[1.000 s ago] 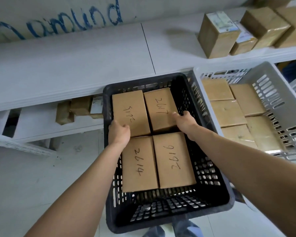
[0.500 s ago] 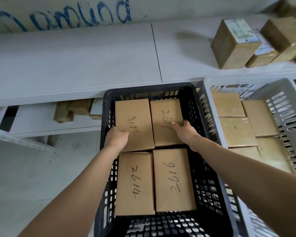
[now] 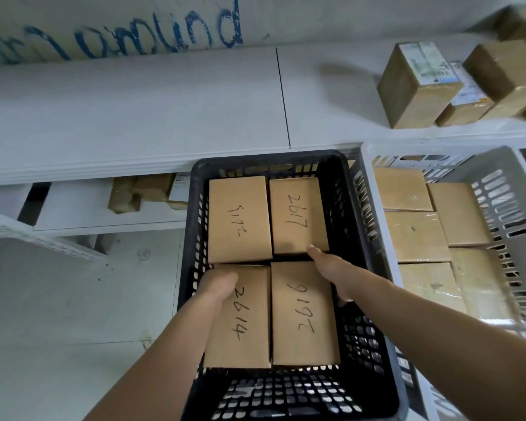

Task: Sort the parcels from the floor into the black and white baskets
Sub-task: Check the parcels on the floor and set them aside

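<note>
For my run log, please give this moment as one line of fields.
black plastic basket: four brown cardboard parcels | left hand: on parcel 2614 | right hand: touches parcel 2617

Left hand (image 3: 217,287), right hand (image 3: 331,268) on parcels (image 3: 305,329) in black basket (image 3: 363,335)
</note>
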Available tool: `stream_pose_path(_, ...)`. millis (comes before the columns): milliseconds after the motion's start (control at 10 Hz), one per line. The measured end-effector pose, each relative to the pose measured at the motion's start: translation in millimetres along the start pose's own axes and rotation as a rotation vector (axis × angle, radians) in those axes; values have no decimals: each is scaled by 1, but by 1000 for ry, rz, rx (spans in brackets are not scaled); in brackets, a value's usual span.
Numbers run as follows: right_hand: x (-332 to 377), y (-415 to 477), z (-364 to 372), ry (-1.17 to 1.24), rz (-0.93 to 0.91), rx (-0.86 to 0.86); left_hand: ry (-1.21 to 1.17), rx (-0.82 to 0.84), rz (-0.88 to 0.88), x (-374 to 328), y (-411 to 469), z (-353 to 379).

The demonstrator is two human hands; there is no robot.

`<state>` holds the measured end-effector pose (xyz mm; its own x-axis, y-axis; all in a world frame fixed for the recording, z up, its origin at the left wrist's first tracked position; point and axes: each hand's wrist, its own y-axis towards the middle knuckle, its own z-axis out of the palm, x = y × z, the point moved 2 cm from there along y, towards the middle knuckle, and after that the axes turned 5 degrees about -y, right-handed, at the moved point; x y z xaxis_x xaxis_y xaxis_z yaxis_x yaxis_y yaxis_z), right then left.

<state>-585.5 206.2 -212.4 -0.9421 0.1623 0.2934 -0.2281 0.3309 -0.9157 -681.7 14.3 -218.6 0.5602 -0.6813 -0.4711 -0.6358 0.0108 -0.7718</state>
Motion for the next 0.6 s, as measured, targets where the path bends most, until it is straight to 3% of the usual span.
stream_pose_path(300, 13, 1, 7, 85, 9, 64, -154, 56, -111, 9, -2, -8)
stream_pose_path(400, 14, -6, 3, 60, -87, 6, -195, 87, -113, 9, -6, -13)
stream_pose_path(500, 17, -19, -3, 2, -165, -123, -158, 34, 6, 0, -14, -18)
stream_pose_path(600, 23, -48, -9, -30, -312, -273, -124, -92, 230, -31, -33, -35)
